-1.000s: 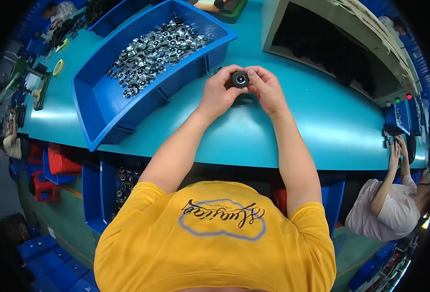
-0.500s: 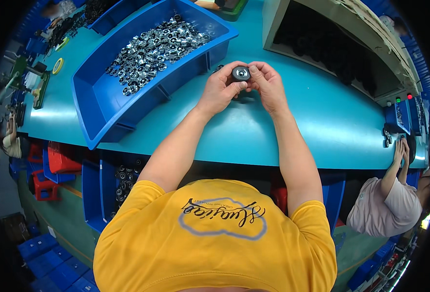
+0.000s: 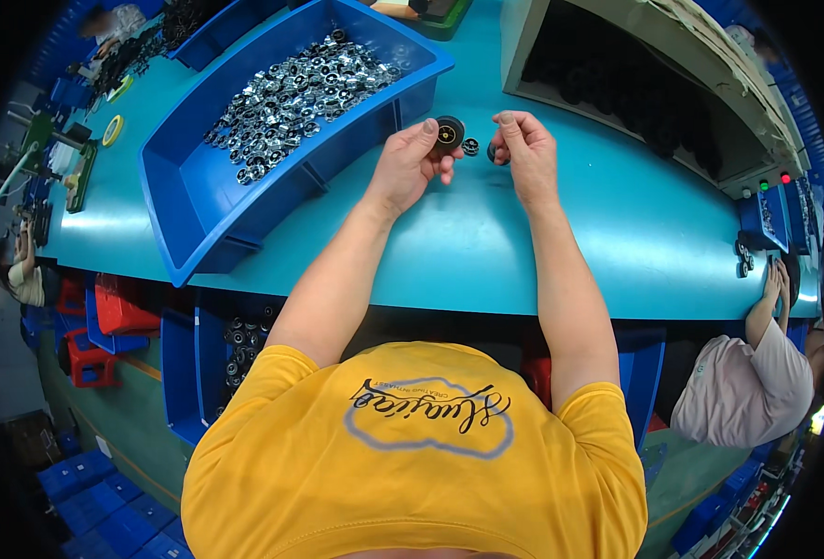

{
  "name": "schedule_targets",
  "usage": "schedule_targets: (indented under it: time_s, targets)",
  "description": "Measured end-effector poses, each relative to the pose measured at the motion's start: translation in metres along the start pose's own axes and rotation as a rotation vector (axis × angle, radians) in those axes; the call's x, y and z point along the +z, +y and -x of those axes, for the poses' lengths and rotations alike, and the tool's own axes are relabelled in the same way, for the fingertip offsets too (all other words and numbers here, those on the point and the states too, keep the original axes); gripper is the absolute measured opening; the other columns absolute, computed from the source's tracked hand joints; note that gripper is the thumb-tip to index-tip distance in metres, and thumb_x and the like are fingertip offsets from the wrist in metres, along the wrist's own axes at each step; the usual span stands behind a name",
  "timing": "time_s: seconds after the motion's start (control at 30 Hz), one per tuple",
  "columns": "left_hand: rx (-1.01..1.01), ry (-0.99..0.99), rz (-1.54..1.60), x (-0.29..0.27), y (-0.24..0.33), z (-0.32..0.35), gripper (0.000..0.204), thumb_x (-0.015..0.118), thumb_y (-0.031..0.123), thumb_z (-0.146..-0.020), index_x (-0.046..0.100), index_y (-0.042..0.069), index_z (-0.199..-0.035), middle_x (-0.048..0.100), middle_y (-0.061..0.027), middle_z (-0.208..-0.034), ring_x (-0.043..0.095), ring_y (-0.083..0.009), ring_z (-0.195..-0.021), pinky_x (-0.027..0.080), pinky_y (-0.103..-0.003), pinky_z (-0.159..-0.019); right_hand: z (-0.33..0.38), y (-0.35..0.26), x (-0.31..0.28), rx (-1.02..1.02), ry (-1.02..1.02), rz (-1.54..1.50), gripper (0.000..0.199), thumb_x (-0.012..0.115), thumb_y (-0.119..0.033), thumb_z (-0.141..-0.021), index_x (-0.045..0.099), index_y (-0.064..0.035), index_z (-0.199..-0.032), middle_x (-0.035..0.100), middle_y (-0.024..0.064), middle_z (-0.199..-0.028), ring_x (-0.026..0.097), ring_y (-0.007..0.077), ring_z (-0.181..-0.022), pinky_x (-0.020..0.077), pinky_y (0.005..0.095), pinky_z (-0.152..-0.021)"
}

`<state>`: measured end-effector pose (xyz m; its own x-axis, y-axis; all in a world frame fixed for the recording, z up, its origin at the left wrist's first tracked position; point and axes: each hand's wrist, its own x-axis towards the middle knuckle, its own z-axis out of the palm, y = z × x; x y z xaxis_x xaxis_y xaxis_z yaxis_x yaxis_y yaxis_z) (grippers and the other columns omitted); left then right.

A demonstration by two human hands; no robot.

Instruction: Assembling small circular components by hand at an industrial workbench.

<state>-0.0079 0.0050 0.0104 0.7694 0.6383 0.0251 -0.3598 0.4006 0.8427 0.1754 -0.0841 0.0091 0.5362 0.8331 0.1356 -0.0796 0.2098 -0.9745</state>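
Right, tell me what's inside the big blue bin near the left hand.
The blue bin holds a heap of small, shiny, silver-and-black round parts. Whatever lies beneath the top layer is covered.

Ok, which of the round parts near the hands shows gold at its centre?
The black wheel in the left hand; the small part beside it looks silvery, and the dark piece in the right hand is mostly covered.
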Motion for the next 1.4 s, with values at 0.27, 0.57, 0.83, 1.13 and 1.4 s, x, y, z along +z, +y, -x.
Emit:
schedule_targets:
  time_s: [0.27, 0.57, 0.83, 1.13, 1.4]
  targets:
    - [0.034, 0.064, -0.182, 0.01, -0.002, 0.005, 0.045, 0.055, 0.032, -0.108, 0.056, 0.001, -0.141, 0.068, -0.0087, -0.089, 0.061, -0.0097, -0.067, 0.053, -0.026, -0.057, 0.011, -0.003, 0.011, 0.035, -0.196, 0.082, 0.026, 0.076, -0.03, -0.096, 0.072, -0.0063, -0.108, 0.072, 0.0017, -0.091, 0.06, 0.0063, -0.07, 0.0478, 0.0227, -0.058]
    - [0.235, 0.052, -0.681, 0.018, -0.016, 0.004, 0.049, 0.074, 0.003, -0.09, 0.059, -0.001, -0.136, 0.066, -0.009, -0.122, 0.066, -0.0158, -0.107, 0.055, -0.029, -0.091, 0.008, -0.004, 0.004, 0.122, -0.225, 0.053, 0.024, 0.074, -0.025, -0.093, 0.073, -0.0045, -0.105, 0.07, 0.0023, -0.086, 0.062, 0.0079, -0.069, 0.0497, 0.0238, -0.058]
    - [0.35, 0.019, -0.879, 0.024, -0.013, 0.003, 0.039, 0.074, 0.001, -0.091, 0.063, -0.002, -0.128, 0.066, -0.0082, -0.118, 0.065, -0.0154, -0.105, 0.053, -0.029, -0.091, 0.012, -0.003, -0.005, 0.038, -0.218, 0.029, 0.02, 0.082, -0.019, -0.086, 0.072, -0.0038, -0.095, 0.071, 0.0028, -0.083, 0.062, 0.0081, -0.069, 0.0483, 0.024, -0.055]
    - [0.533, 0.041, -1.409, 0.033, 0.007, 0.06, 0.044, 0.081, 0.011, -0.079, 0.066, 0.004, -0.12, 0.062, -0.015, -0.11, 0.061, -0.034, -0.105, 0.049, -0.04, -0.092, -0.01, 0.012, -0.02, -0.313, 0.102, 0.202, 0.019, 0.078, -0.023, -0.092, 0.075, -0.0044, -0.093, 0.069, 0.0012, -0.08, 0.062, 0.0099, -0.078, 0.0525, 0.0289, -0.072]
    - [0.282, 0.258, -1.669, -0.003, 0.006, 0.124, 0.063, 0.083, 0.02, -0.081, 0.061, 0.013, -0.14, 0.054, -0.0152, -0.129, 0.049, -0.035, -0.12, 0.043, -0.043, -0.104, -0.004, 0.018, -0.004, -0.147, 0.028, 0.109, 0.024, 0.079, -0.025, -0.093, 0.073, -0.002, -0.095, 0.067, -0.0018, -0.077, 0.059, 0.0052, -0.072, 0.0469, 0.0236, -0.064]
